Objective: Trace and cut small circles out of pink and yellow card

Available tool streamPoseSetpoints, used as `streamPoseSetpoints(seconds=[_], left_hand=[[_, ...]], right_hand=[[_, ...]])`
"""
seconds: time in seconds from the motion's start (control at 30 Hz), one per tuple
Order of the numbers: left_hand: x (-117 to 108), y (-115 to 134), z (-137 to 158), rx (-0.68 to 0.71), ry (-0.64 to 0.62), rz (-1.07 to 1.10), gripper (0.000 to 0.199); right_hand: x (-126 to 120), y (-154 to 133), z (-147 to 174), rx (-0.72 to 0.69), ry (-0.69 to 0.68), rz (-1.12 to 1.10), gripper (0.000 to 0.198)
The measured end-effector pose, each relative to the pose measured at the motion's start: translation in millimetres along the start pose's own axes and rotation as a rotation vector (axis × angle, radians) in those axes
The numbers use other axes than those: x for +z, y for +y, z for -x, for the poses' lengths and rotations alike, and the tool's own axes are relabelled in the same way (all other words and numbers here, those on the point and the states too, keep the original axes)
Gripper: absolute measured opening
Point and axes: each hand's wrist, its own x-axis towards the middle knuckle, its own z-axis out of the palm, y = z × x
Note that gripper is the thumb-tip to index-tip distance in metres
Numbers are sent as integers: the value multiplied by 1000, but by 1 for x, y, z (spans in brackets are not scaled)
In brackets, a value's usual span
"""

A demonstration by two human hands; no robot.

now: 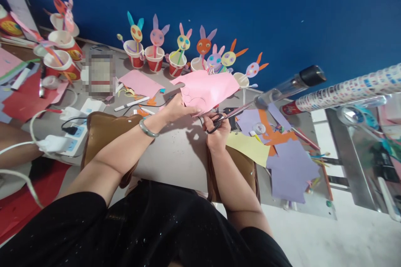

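My left hand (181,110) grips a sheet of pink paper (213,87) by its near left edge, with a bracelet on that wrist. Curved outlines are drawn on the sheet, and its left side has a cut-in, uneven edge. In my right hand (218,127) is a pair of scissors (215,124), my fingers closed about the black handles. The scissors sit just beneath the sheet's lower right edge; their blades are hard to make out, so I cannot tell whether they touch the paper.
Paper cups with paper rabbit faces (157,37) line the blue wall. Purple paper (290,169), yellow paper (249,149) and orange scraps lie right. A clear tube (277,91) and a long cup stack (347,87) slant there. A power strip (77,131) with cables stands left, near a marker (131,104).
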Motion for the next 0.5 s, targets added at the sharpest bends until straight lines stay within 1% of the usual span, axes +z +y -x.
streamPoseSetpoints(seconds=[0.1, 0.27, 0.43, 0.5], left_hand=[[3, 2, 1, 8, -35, 20, 53], [4, 7, 2, 31, -112, -41, 38], [1, 8, 2, -5, -106, 30, 41], [0, 8, 2, -46, -139, 54, 43]], right_hand=[[1, 2, 2, -2, 4, 25, 51], [-1, 4, 1, 9, 51, 120, 57], [-2, 2, 0, -10, 61, 114, 56], [-3, 2, 0, -15, 71, 125, 56]])
